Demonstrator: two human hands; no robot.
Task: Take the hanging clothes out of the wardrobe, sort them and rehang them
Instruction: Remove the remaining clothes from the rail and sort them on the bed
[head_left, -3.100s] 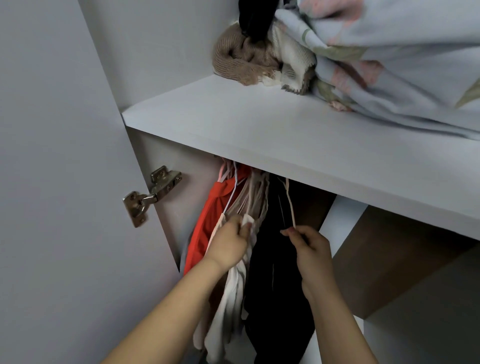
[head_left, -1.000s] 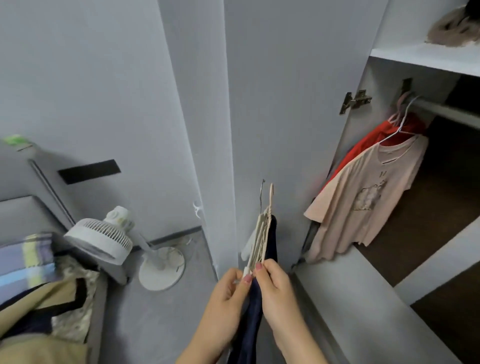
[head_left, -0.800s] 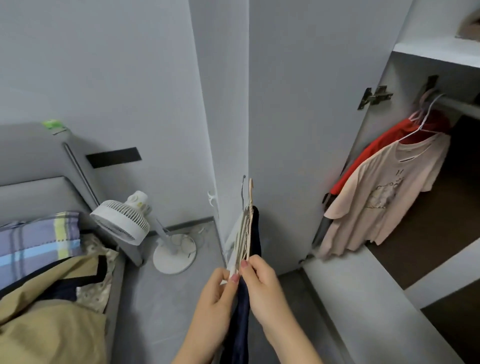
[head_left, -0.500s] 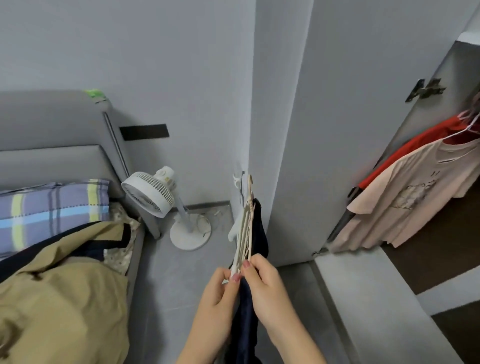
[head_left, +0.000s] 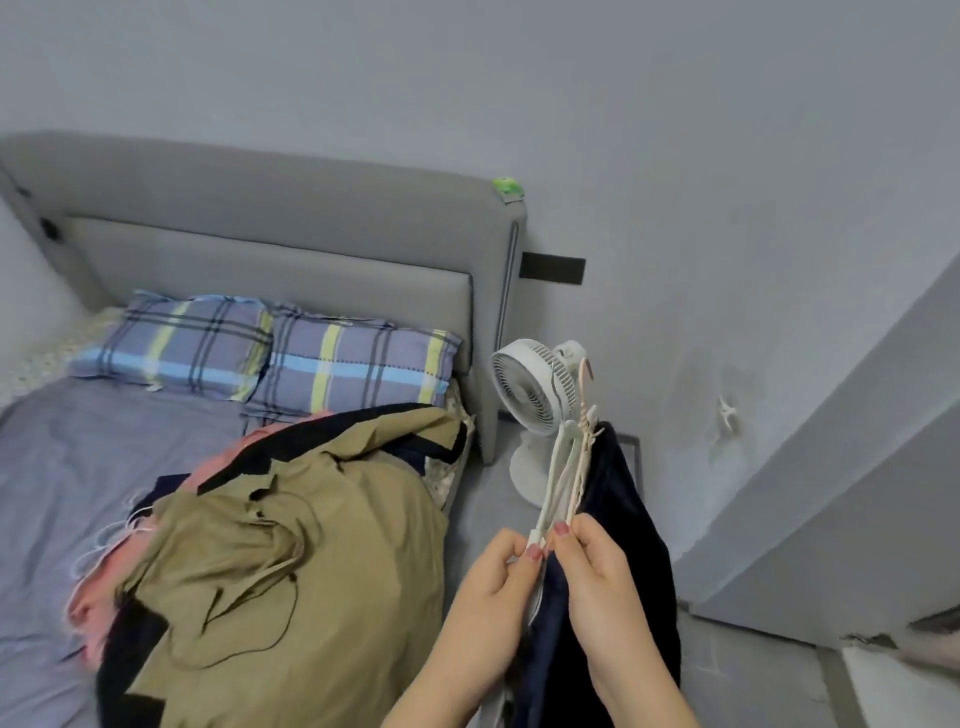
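Hangers with a dark navy garment are sitting bunched between both hands, low centre-right, just off the bed's near edge. Judgement: the step in hand is carrying this batch over to the pile, so the job is laying it down without tangling.

Left hand is pinching the pale hanger ends between thumb and forefinger, fingers nearly closed, only the hanger thickness between them. Right hand is doing the same from the other side, thumb tip pressing the beige hanger, with the navy cloth draping over and below its palm. Both are clenching on the bundle; neither is released.

To do it well, probably:
- keeping the hooks all pointing one way, up and away from the cloth
- supporting the garment's hanging weight before letting go, since it is trailing low out of frame
- laying it flat beside the pile, not on top, so sorting is easier

Just left, the olive jacket is topping a heap of pink and dark clothes on the bed. Beyond the hands, a white fan is standing on the floor, near the hooks in view; snagging looks possible. Farther back, two plaid pillows are resting against the grey headboard.
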